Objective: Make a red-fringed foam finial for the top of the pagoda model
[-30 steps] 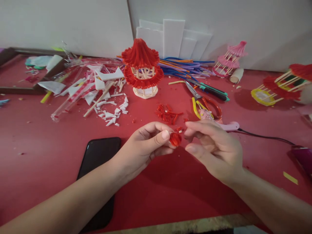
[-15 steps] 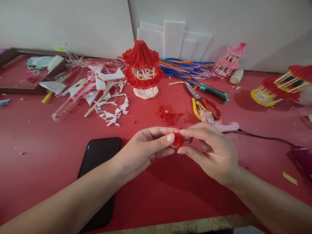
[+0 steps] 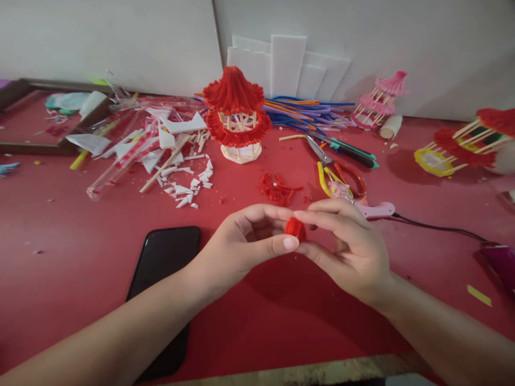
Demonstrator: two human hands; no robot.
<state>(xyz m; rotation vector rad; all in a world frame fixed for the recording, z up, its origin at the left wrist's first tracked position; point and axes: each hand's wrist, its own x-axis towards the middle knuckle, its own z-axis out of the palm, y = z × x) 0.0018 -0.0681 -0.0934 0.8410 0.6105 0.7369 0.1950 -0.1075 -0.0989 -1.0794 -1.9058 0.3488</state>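
Observation:
Between the fingertips of both hands is a small red fuzzy piece [image 3: 295, 229], rounded and ridged like bent pipe cleaner. My left hand [image 3: 247, 236] pinches it from the left, thumb below and index finger above. From the other side my right hand [image 3: 348, 241] grips it with thumb and fingertips. Just beyond the hands lies a small heap of red pipe cleaner snippets [image 3: 276, 186]. Farther back stands a model pavilion [image 3: 237, 115] with two red fuzzy roofs, pale stick posts and a white base.
A black phone [image 3: 167, 262] lies by my left forearm. Scissors [image 3: 336, 166], a cutter [image 3: 352, 153] and a pink glue gun [image 3: 374, 209] with a cord sit at right. White foam scraps [image 3: 185, 187] litter the left; pink [image 3: 380, 99] and red-yellow [image 3: 462, 145] models stand behind.
My left thumb has slid down to the lower edge of the red piece, showing more of its front. The right fingertips have shifted slightly and still hold it.

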